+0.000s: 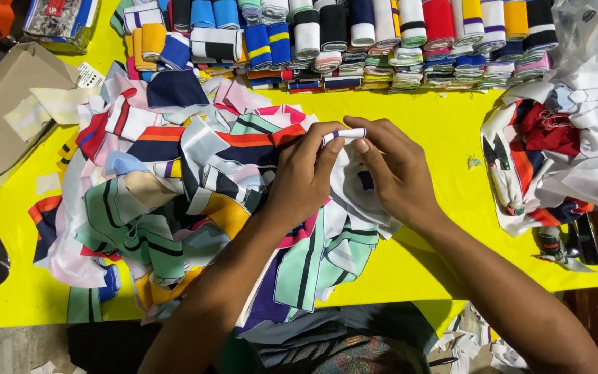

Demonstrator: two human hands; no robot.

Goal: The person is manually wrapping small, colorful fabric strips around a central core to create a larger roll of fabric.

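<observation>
Both hands pinch one striped collar strip

Together, the left hand [306, 173] and right hand [392, 170] clamp one white, purple-striped knit strip [344, 134] taut between fingertips, mid-table [437, 125]. One loose heap of strips [174, 201] lies toward the left edge, a second heap [562, 159] at the right; folded stacks [382, 41], too many to count, line the far edge.

hands [351, 170] rolling striped strip [344, 134], fabric pile [174, 201]
</observation>
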